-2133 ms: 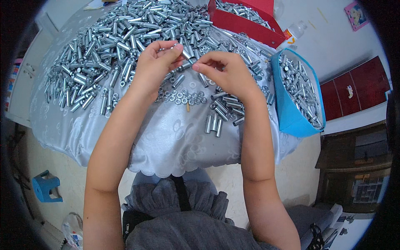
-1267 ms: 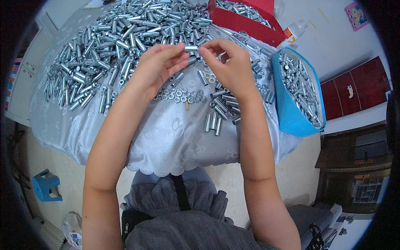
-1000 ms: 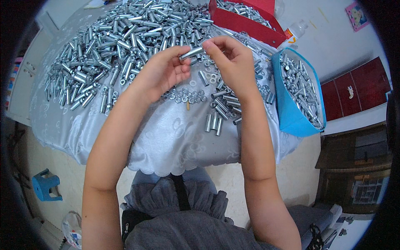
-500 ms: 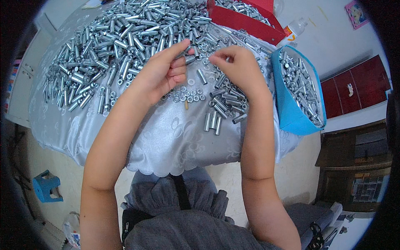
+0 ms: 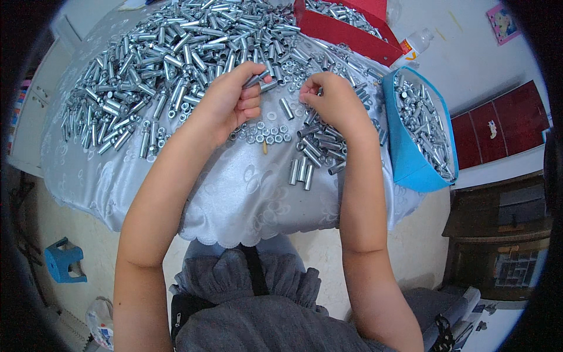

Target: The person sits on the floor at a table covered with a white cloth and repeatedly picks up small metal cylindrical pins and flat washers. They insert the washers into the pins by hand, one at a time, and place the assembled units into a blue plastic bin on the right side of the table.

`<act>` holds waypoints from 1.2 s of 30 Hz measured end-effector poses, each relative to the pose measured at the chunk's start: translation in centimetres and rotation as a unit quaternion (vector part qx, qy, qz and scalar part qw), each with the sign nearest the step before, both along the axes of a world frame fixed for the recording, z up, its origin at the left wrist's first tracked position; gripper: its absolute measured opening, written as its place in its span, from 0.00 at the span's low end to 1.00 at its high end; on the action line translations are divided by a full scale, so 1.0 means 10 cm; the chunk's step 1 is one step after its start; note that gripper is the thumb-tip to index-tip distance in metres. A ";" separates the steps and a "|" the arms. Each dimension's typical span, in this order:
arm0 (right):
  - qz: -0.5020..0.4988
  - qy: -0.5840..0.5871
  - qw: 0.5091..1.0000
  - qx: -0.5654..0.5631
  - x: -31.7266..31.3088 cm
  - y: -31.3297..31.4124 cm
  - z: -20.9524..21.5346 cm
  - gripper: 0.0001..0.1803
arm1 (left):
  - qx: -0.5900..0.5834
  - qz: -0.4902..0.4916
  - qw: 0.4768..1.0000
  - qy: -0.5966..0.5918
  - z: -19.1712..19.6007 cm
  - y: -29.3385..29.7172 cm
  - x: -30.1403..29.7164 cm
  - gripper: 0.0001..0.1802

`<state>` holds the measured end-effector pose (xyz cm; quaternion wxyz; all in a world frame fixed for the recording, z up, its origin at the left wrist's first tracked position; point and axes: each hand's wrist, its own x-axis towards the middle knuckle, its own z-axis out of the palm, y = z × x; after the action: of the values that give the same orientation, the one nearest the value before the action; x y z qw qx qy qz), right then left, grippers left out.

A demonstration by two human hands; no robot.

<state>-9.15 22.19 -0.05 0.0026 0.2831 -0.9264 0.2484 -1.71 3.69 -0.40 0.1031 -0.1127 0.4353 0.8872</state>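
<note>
Slim, silvery and smooth, the metal sleeve [image 5: 254,80] slanted over the worktop [image 5: 234,205], and we saw the left hand [image 5: 227,105] clamped firmly on it, thumb along its side! Those fingers hid part of it from us. Over by the washers [image 5: 292,88], the right hand [image 5: 337,104] curled downward, its fingertips too obscured for us to tell whether they had closed on anything. Shiny white patterned cloth [image 5: 205,170] draped the worktop, a blue box [image 5: 413,170] sat rightward, and a blue stool [image 5: 63,261] stood on the pale floor [image 5: 316,258].
</note>
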 end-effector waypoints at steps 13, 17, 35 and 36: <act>0.121 -0.220 0.903 -0.349 0.25 -0.32 0.15 0.08 | -0.191 0.063 0.978 0.046 0.02 0.06 0.03 0.09; 0.109 -0.218 0.901 -0.360 0.24 -0.31 0.17 0.08 | -0.186 0.065 0.978 0.062 0.01 0.06 0.03 0.10; 0.107 -0.076 0.937 -0.325 0.23 -0.35 0.09 0.08 | -0.116 0.054 0.990 0.064 0.04 0.05 0.05 0.12; 0.104 -0.063 0.940 -0.319 0.24 -0.36 0.07 0.08 | -0.111 0.046 0.991 0.063 0.02 0.05 0.04 0.12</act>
<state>-6.78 18.56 0.68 0.0086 0.3457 -0.7625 0.5469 -1.29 4.18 -0.18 0.0210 -0.0871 0.5308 0.8427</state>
